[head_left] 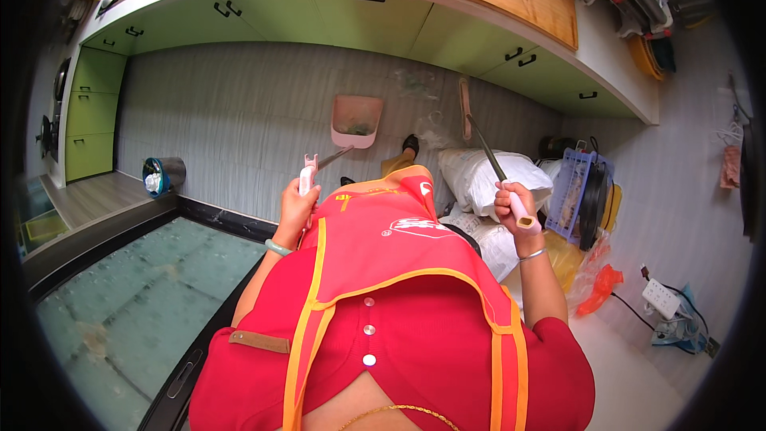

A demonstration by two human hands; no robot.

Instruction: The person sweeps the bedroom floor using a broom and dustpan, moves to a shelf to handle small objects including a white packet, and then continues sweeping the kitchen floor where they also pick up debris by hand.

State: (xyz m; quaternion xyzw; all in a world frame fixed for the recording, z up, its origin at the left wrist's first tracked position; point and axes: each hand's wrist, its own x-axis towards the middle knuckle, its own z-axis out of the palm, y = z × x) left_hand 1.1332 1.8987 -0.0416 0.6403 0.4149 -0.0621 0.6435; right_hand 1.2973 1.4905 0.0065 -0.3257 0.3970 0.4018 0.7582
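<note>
My left hand (297, 206) is closed around the pink and white handle of a long-handled dustpan (352, 140). The pink pan lies on the floor ahead of me, with some dark and greenish debris inside it. In my right hand (517, 201) I grip a broom (489, 149) by the pink end of its dark stick. Its narrow pink head (466, 108) is down at the floor near the cabinets, to the right of the dustpan and apart from it. A pale, see-through scrap (416, 82) lies on the floor between the two.
Green cabinets (367, 20) under a counter curve along the far side. White sacks (487, 179), a blue plastic basket (570, 191) and bags crowd the floor at right. A small bin (165, 175) stands at left, near a glass-topped surface (152, 295). A power strip (661, 298) with cables lies far right.
</note>
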